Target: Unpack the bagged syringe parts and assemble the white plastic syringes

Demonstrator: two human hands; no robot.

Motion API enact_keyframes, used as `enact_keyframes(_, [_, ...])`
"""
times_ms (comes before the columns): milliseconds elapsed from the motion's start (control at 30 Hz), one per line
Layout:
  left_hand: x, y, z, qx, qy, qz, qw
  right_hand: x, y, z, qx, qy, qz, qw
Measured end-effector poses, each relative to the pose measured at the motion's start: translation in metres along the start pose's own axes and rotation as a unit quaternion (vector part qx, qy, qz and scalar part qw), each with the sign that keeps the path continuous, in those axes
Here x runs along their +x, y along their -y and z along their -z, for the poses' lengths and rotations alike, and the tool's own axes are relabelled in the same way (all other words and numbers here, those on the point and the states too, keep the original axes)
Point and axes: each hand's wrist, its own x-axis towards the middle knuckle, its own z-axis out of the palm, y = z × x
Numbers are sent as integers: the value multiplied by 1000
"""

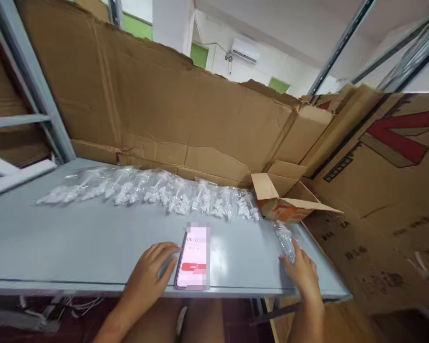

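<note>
Lining the back edge of a grey counter (93,247) in the head view, bags of white pieces (181,204) sit rowed, likely for easy reach. The left hand (152,269), loosely curved and empty, is at a phone (193,255) by the front edge; the right hand (303,274) bends around a clear packet (285,238) near the right edge, grip unclear.

Your worktop (93,247) looks smooth and half-glossy, with a bright sheen near its front edge. Along its back edge you have thin, crinkled, shiny clear plastic bags (180,197); the single bag (285,238) towards the right edge has the same glossy film. At your front edge, the phone (193,255) has a smooth, flat screen. By the back right corner, the open box (289,210) is cardboard, printed outside. The matt cardboard panel (164,100) along the back edge is creased, its top torn rough.
</note>
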Motion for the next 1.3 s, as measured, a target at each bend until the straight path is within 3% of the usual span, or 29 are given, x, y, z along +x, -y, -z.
enact_keyframes(333, [6,-6,16,-28,55,5,998,-15,15,-7,21,-64,52,996])
enact_keyframes(600, [1,-2,16,-26,34,16,999,-23,19,-16,53,-101,60,992])
enact_keyframes(867, [-4,5,10,-3,13,11,1000,-31,30,-32,83,-185,1,979])
enact_keyframes(1300, [-3,3,8,33,13,5,999,-31,28,-36,89,-191,12,977])
